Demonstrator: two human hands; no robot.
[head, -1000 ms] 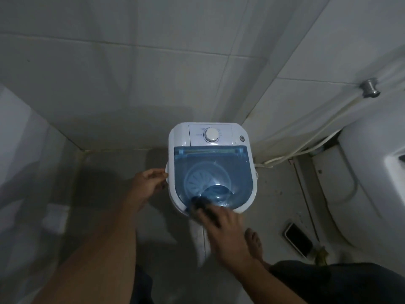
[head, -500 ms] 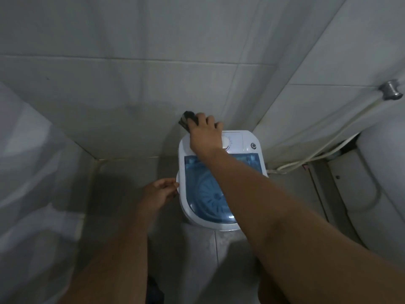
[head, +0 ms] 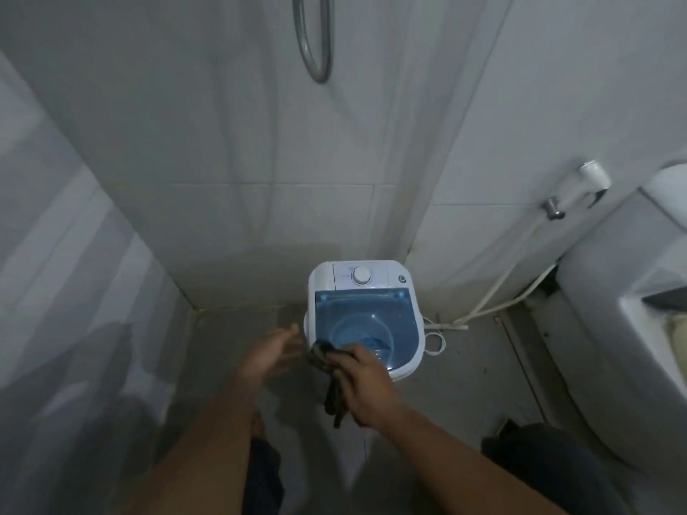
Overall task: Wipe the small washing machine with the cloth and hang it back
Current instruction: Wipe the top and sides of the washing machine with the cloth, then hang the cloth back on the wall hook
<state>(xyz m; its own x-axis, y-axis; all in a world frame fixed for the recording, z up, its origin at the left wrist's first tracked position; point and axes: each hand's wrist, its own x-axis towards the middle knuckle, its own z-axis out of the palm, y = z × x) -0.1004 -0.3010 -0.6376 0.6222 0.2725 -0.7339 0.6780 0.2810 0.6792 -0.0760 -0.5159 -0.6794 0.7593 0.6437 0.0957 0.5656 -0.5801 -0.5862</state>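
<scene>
The small white washing machine (head: 366, 314) with a blue see-through lid and a round dial stands on the floor against the tiled back wall. My right hand (head: 366, 388) grips a dark cloth (head: 331, 381) at the machine's front left corner; the cloth hangs down below my fist. My left hand (head: 269, 353) is off the machine, just left of it, palm turned inward and fingers spread, holding nothing.
A metal hose loop (head: 314, 42) hangs on the back wall above. A white toilet (head: 632, 328) fills the right side, with a wall valve (head: 554, 210) and white hoses (head: 494, 302) running to the floor. A white cord (head: 435, 340) lies beside the machine. Tiled walls close in left and behind.
My right hand pulled back with the cloth from the machine's rear panel to its front left corner. My left hand came off the machine's left side and opened. The view tilted up.
</scene>
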